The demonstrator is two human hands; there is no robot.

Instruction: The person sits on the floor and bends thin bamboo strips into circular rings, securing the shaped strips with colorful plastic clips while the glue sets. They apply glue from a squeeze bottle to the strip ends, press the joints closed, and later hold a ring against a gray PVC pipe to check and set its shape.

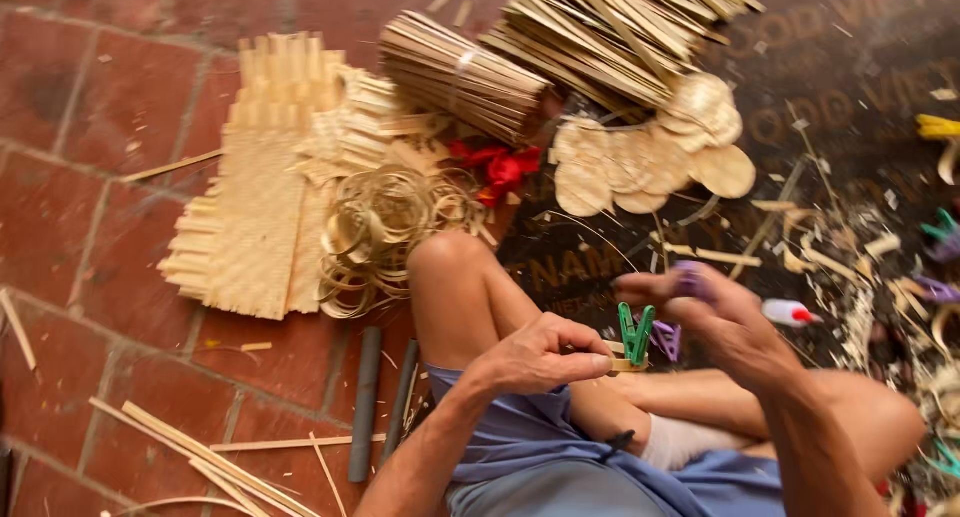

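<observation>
Left hand (535,362) pinches a small bamboo ring (625,363) with a green clothespin (635,332) clipped on top, right hand (715,312) at 2 o'clock gripping a purple clothespin (690,279), woven discs (650,152) at 12, coiled strips (385,232) at 10.

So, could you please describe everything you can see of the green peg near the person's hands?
The green peg is a plastic clothes peg, bright green, with two prongs spreading upward in a V. It stands roughly upright, clipped onto a thin bamboo ring held in the left hand. A purple peg sits just behind it. The right hand is close by, blurred.
</observation>
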